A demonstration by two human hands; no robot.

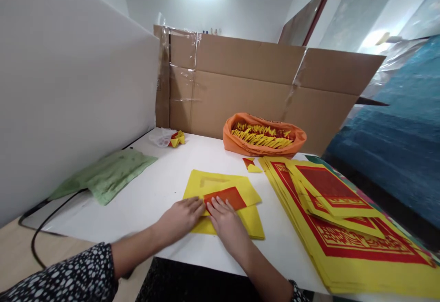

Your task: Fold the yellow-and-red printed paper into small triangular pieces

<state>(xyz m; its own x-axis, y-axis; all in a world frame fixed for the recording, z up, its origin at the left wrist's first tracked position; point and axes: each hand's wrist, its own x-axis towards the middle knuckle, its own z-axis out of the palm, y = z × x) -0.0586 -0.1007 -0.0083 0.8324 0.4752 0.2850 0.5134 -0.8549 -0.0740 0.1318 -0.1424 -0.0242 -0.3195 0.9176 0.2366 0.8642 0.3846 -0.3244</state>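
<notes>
Red-and-yellow paper (235, 196), lower centre of the head view: pressing on it with right hand (227, 223), fingers flat and slightly spread; touching its left end with left hand (182, 216), fingers bunched, grip impossible to tell. Showing also orange bag (229, 140) of folded papers (263, 137), right of centre.

Sheet (238, 196) lies under the fingers (216, 205) of left hand (184, 216) and right hand (229, 226), atop a pile (255, 228) on table (278, 235). Left of fingers: cloth (110, 173); cable (33, 244) farther left and nearer. Beyond fingers, leftward: small bag (161, 138), with folded paper (178, 140) at its right. Beyond, rightward: loose piece (254, 168); behind it, large bag (229, 142) holding folded pieces (263, 137). Right of fingers: stack (347, 271), smaller sheets (352, 211) on top. Farther beyond fingers, behind large bag: cardboard (240, 96).
</notes>
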